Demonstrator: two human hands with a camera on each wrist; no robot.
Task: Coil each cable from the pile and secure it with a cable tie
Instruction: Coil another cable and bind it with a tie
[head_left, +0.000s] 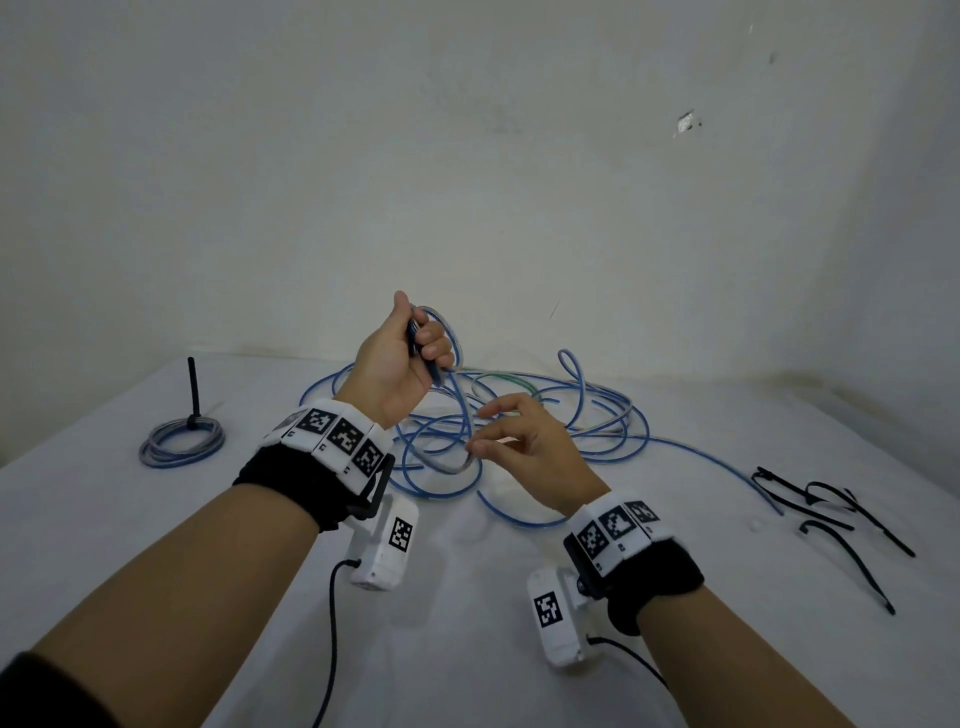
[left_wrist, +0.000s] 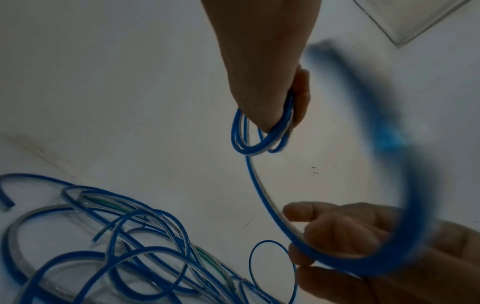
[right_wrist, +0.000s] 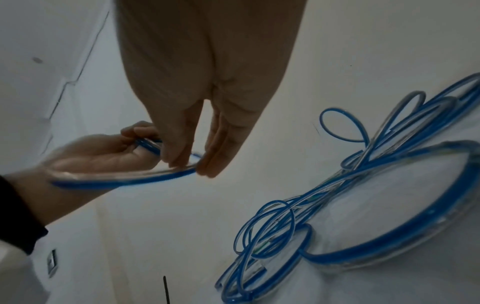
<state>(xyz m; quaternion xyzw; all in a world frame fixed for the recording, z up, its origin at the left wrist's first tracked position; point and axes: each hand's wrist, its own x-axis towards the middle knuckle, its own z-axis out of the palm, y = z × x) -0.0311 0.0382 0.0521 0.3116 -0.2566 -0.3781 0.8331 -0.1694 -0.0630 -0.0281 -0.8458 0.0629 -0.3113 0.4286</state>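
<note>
My left hand (left_wrist: 262, 67) grips a small coil of blue cable (left_wrist: 259, 142). One strand runs from the coil down to my right hand (left_wrist: 363, 242), fingers pinching it. Loose cable pile (left_wrist: 109, 242) lies on the white table (left_wrist: 116, 102), lower left.

Both arms bare up to the wrists. Each wrist has a wide black cloth band (head_left: 280, 486) w/ a row of white blocks on top, each block w/ a black-and-white square code. The right wrist band (head_left: 660, 577) looks the same. Under each wrist hangs a small white box: left box (head_left: 385, 545), right box (head_left: 553, 616), each w/ 1 code sticker and a thin black wire coming out. Dark sleeve bit at bottom left corner (head_left: 31, 691).
</note>
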